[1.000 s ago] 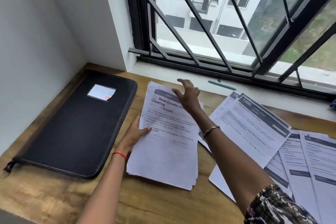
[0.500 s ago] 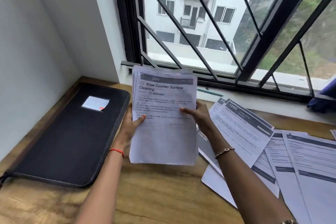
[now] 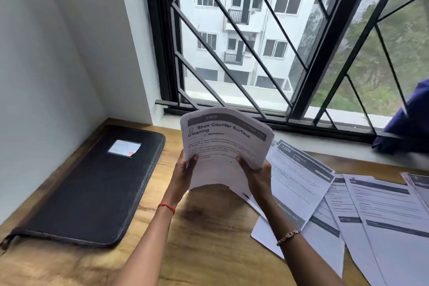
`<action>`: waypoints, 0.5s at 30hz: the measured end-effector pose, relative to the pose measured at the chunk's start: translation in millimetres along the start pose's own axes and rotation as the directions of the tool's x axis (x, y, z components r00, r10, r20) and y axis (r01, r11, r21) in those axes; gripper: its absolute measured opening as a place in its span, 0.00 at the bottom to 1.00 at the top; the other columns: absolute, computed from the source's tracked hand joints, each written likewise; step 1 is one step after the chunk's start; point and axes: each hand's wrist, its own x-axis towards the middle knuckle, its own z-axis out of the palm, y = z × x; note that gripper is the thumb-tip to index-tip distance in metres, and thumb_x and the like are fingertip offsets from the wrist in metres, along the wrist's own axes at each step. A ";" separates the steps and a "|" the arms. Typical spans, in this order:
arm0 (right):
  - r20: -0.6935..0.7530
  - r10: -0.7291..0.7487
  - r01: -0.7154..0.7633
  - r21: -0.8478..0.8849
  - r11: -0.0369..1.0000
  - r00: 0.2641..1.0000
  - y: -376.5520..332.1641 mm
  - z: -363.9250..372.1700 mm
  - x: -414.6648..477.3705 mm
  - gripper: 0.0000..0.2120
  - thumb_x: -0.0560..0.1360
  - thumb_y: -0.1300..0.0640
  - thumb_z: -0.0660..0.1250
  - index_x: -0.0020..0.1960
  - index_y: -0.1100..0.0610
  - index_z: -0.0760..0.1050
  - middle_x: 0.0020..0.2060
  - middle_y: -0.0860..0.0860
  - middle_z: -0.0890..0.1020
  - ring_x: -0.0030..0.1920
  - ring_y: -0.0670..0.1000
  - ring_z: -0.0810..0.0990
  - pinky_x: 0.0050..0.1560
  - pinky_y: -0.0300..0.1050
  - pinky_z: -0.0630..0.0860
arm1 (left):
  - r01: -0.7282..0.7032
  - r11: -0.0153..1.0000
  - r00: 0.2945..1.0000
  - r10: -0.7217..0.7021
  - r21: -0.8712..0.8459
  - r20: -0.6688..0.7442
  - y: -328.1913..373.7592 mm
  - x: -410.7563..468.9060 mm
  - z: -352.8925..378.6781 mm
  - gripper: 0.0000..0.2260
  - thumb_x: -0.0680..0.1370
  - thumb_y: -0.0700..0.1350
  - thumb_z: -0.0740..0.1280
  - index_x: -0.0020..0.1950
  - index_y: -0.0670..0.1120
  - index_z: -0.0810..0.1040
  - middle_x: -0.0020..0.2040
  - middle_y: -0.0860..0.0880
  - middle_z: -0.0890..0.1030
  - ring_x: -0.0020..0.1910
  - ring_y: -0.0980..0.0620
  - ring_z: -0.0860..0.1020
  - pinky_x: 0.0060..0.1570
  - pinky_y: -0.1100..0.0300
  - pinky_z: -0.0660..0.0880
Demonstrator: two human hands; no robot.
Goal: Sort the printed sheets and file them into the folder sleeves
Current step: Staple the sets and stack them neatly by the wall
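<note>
A stack of printed sheets [image 3: 222, 146], headed "Shoe Counter Surface Cleaning", is held upright above the wooden desk and bows outward. My left hand [image 3: 183, 174] grips its left edge with the thumb on the front. Gripping the lower right edge is my right hand [image 3: 257, 175]. A closed black zip folder [image 3: 92, 188] with a small white label lies flat at the left. More printed sheets [image 3: 362, 206] lie fanned out on the desk to the right.
The wooden desk [image 3: 209, 239] meets a white wall on the left and a barred window behind. A dark blue cloth [image 3: 408, 121] sits on the sill at far right.
The stack went from lying flat on the desk to being lifted upright in both hands; since half a second ago it has bowed and the hands have slid lower on its edges.
</note>
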 end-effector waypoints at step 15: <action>0.008 0.037 -0.037 -0.012 0.999 0.999 -0.1 -12.7 -6.0 0.02 0.72 0.61 0.71 0.42 0.55 0.79 0.36 0.47 0.80 0.39 0.58 0.80 0.40 0.62 0.79 | 0.062 0.998 0.998 -0.062 0.007 0.027 7.4 -5.0 4.9 0.12 0.82 0.44 0.55 0.62 0.45 0.73 0.54 0.49 0.79 0.53 0.52 0.79 0.46 0.62 0.77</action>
